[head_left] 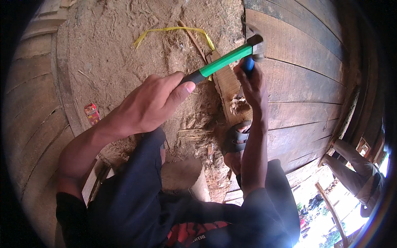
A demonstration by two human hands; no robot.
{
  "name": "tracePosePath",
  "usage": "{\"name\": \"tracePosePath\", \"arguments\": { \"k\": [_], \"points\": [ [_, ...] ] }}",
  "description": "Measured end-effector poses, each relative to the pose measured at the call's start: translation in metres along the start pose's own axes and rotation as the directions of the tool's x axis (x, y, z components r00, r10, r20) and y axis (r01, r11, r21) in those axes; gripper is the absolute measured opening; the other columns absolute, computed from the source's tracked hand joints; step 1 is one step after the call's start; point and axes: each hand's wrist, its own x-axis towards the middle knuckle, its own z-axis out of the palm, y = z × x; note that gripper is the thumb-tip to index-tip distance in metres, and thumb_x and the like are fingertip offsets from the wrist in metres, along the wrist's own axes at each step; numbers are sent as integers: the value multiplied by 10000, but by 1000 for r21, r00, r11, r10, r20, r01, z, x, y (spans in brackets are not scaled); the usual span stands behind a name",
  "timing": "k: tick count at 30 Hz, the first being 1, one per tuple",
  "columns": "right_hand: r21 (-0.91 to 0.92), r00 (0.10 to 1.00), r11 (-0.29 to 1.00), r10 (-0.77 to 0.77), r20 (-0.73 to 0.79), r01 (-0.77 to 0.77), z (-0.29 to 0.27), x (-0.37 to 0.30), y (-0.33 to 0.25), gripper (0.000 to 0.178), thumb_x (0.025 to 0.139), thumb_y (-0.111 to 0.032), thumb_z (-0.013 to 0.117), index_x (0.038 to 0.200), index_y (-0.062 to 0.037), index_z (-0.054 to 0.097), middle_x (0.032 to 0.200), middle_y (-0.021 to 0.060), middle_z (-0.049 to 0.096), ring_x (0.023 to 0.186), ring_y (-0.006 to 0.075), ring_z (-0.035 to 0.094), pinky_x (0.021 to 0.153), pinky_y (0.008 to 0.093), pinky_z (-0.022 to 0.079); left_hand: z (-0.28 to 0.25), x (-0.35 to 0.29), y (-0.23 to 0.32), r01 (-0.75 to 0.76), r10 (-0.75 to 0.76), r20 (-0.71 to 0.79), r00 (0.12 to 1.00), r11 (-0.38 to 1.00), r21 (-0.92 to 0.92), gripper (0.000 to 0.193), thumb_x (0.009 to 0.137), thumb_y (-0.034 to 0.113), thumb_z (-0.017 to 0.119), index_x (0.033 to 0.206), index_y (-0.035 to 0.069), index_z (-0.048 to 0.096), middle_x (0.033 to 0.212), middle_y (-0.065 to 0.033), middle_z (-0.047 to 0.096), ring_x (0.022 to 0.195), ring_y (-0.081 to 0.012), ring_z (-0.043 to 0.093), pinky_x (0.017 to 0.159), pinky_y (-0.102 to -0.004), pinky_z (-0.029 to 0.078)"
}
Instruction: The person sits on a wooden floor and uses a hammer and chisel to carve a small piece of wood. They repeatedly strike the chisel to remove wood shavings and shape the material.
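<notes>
My left hand (pixel 151 103) is closed round the black grip of a claw hammer (pixel 225 60) with a green handle. The steel head hangs just over the end of a blue-handled chisel (pixel 248 65); whether they touch I cannot tell. Gripping that chisel is my right hand (pixel 256 87), which covers most of it. Under this hand lies a wooden plank (pixel 225 80), and the chisel's lower end is mostly hidden there. My sandalled foot (pixel 240 134) rests beside the plank's near end.
Sawdust covers the ground (pixel 111 53), with a yellow strap (pixel 173 29) and a small red packet (pixel 92 113) on it. Plank walls (pixel 302 78) stand right and left. Between my legs is a log (pixel 182 177). Another person (pixel 355 169) is at the lower right.
</notes>
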Motion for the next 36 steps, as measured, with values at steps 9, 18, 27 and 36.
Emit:
{"name": "tracePosePath", "arguments": {
  "k": [9,18,27,36],
  "points": [
    [38,999,998,49,7,-50,-3,-5,13,204,939,-212,673,990,-44,568,800,52,591,735,146,523,679,325,457,10,-7,-6,58,-58,-17,998,998,-25,459,1051,443,410,842,37,466,619,-2,451,535,-91,507,489,-286,443],
    [-54,998,997,59,-32,-61,-1,-10,26,222,930,-241,684,980,-50,582,762,49,582,710,138,524,669,320,460,19,-2,-16,-51,51,0,999,988,143,449,1048,450,410,852,55,493,621,33,469,515,-82,442,483,-289,416],
    [154,993,982,117,-24,-112,-5,-24,-3,174,944,-157,660,1019,-34,564,853,26,564,801,122,519,748,291,452,-7,-1,12,-39,-53,-264,963,943,-332,406,1062,397,409,895,44,522,577,41,417,491,-52,395,436,-264,319],
    [209,994,977,62,-92,-42,-20,-21,-18,154,965,-151,635,1029,-46,541,892,18,554,817,117,507,763,279,442,0,-4,5,8,-67,-187,980,955,-297,405,1064,435,375,929,67,480,614,58,392,466,0,335,396,-180,287]
  ]
}}
